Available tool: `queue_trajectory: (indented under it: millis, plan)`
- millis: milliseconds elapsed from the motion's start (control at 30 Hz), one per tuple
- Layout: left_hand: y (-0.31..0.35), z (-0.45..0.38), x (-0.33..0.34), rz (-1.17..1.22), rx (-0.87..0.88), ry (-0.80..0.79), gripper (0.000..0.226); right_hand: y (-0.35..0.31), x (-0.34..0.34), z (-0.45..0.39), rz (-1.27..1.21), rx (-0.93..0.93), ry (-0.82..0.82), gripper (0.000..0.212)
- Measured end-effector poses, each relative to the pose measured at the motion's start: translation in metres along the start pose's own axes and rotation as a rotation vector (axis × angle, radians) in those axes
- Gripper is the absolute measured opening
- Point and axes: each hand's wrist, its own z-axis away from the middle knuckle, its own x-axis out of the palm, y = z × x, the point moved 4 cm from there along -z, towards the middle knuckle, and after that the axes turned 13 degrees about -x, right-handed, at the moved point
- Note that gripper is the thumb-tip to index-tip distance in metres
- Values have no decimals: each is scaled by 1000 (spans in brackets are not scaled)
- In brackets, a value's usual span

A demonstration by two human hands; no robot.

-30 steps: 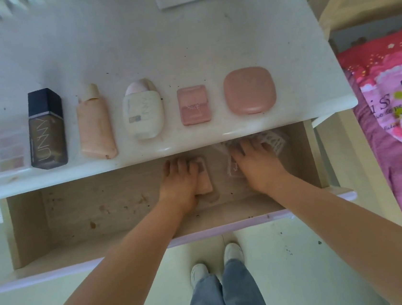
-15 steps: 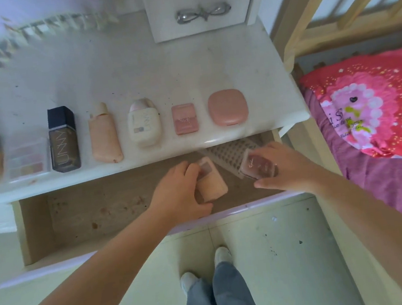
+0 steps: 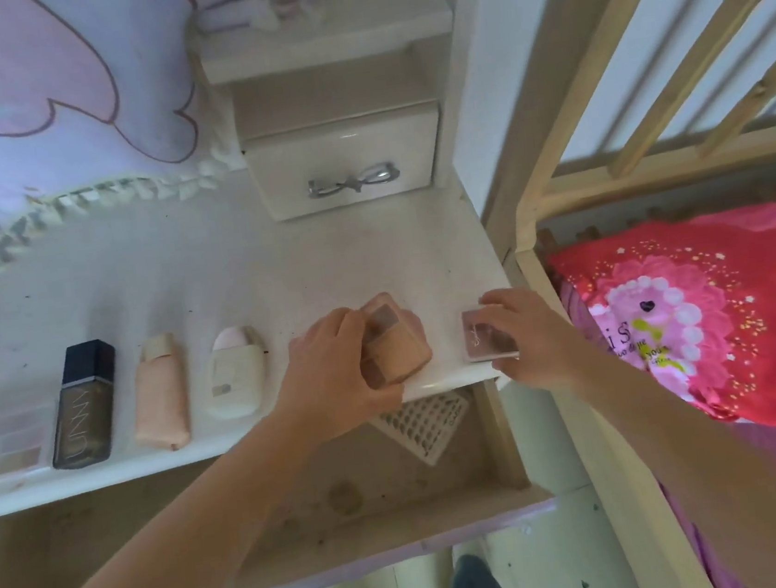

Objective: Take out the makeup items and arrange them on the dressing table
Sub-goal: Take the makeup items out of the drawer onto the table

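Left hand holding peach case hides round compact.

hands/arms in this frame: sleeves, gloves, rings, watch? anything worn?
Nothing worn that shows. The left hand and right hand are bare: no gloves, no rings visible. Both forearms are bare from wrist to the frame edge, with no sleeve, watch, bracelet or marking in view. Nails look short and unpainted, though the picture is a little soft. Upper arms are out of frame, so sleeves further up cannot be ruled out.

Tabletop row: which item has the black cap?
The dark square bottle lettered UNNY, lying between the clear palette and the peach tube. The tube and the cream bottle have pale caps.
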Motion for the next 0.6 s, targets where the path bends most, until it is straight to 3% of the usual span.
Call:
queue_trajectory:
  millis: [133,267,400,600]
  plan:
    - [13,-42,-7,71,-111,26,65,16,3,-17,-46,-183,-82,53]
    - [22,-70,-3,21,-149,32,63,29,9,-15,-36,-278,-60,59]
    - [34,-95,3,-35,-161,-1,64,50,16,-7,-226,-97,45,64]
    - [69,-141,19,-165,-62,-38,73,55,24,-2,-340,-50,177,69]
